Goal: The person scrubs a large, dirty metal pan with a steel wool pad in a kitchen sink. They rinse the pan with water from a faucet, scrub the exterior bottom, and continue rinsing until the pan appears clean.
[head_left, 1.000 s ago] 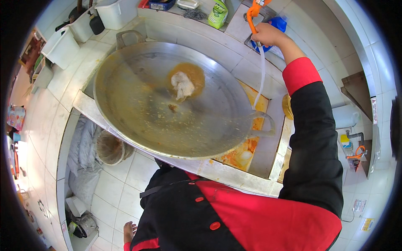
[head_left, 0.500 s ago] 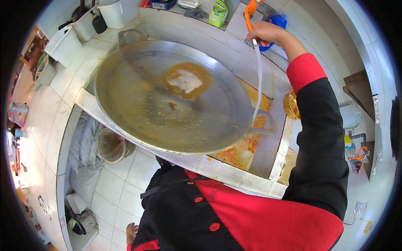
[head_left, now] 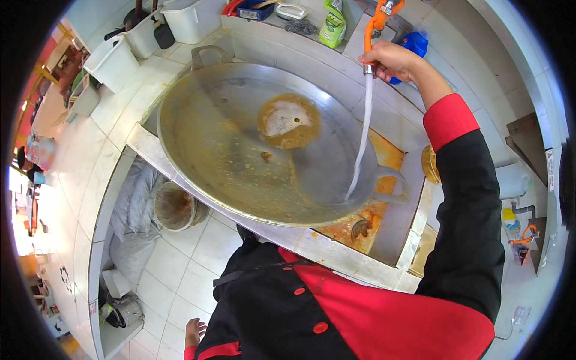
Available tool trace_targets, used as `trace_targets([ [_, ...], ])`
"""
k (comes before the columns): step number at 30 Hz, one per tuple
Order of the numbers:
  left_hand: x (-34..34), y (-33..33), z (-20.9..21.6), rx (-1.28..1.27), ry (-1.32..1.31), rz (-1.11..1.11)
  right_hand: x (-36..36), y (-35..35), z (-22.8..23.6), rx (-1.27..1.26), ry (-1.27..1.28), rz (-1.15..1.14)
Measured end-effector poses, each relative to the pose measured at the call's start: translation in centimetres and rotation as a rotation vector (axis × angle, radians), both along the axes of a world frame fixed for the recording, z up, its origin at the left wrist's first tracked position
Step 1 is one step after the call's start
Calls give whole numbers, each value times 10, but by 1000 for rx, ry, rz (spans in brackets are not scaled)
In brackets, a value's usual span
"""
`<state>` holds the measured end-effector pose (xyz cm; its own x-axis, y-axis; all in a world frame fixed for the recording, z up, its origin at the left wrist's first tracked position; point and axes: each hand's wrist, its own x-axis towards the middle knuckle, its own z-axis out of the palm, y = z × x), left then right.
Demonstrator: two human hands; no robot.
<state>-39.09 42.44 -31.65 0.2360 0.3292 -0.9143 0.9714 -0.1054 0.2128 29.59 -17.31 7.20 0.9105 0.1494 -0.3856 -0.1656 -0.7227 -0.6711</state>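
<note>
My right hand point(head_left: 393, 62) is closed around the metal end of an orange flexible faucet spout point(head_left: 378, 21), above the far right side of a big wok. A white stream of water point(head_left: 363, 132) falls from the spout onto the wok's inner right wall. The wide, shallow metal wok point(head_left: 234, 114) has two loop handles and a yellowish film over its inside. Brownish water with pale foam point(head_left: 282, 120) has gathered in its middle, beside a small brown scrap point(head_left: 266, 156). Low by my side hangs my left hand point(head_left: 195, 331), holding nothing, its fingers loosely apart.
Under the wok, the basin point(head_left: 351, 231) is stained orange. On the back ledge stand a green-and-white pouch point(head_left: 332, 27), a wire scrubber point(head_left: 300, 27) and a blue tray point(head_left: 255, 10). White bins point(head_left: 112, 63) line the far left counter. A lined bucket point(head_left: 174, 207) stands below.
The water stream has shifted from the wok's right rim and handle to inside its right wall. The foamy pool has spread. My right hand still grips the spout; the whole view has shifted slightly.
</note>
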Motion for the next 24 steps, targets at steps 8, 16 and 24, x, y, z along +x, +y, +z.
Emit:
trace_targets([
  [8,34,-14,44,14,2,-59,-5,25,-3,339,2,-75],
  [16,40,-21,51,49,5,-90,10,43,-10,591,10,-142],
  [24,17,-1,24,63,-16,-182,28,63,-23,763,-75,-220],
])
